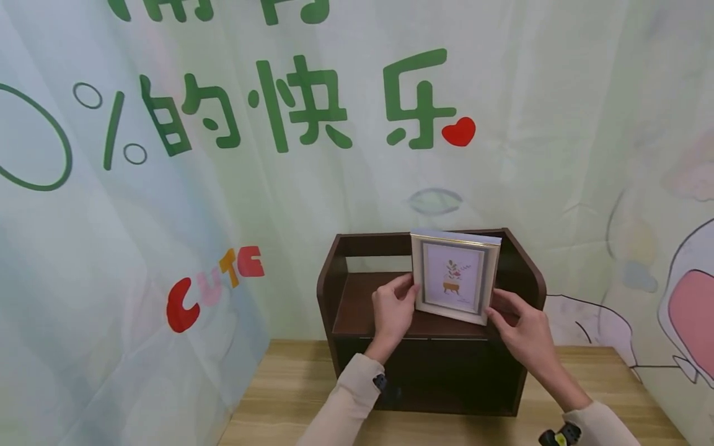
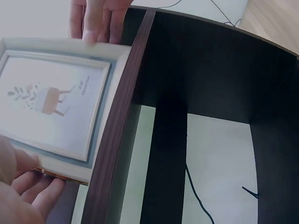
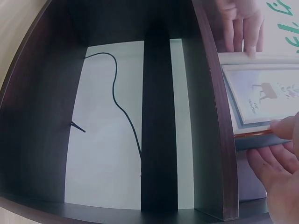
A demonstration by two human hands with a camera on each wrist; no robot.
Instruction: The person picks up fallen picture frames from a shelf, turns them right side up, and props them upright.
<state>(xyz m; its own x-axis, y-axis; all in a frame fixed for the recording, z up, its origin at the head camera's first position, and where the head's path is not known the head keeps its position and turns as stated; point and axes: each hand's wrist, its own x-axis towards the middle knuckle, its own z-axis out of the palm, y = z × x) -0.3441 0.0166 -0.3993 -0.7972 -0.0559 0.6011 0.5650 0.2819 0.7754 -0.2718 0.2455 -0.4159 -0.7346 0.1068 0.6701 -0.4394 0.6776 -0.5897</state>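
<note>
A picture frame (image 1: 453, 275) with a cream border and a drawing of a potted plant stands slightly tilted above the top shelf of a dark brown wooden rack (image 1: 357, 303). My left hand (image 1: 393, 310) grips its left edge between thumb and fingers. On the opposite edge, low down, my right hand (image 1: 521, 328) pinches the frame the same way. In the left wrist view the frame (image 2: 56, 102) lies close against the shelf's front edge (image 2: 117, 121). Whether its base touches the shelf board cannot be told.
The rack stands on a wood-grain table (image 1: 290, 378). Below the shelf is an open compartment, with a dark cable (image 3: 122, 109) visible behind its back slat (image 3: 159, 126). A printed curtain (image 1: 312, 186) with green characters hangs behind and at both sides.
</note>
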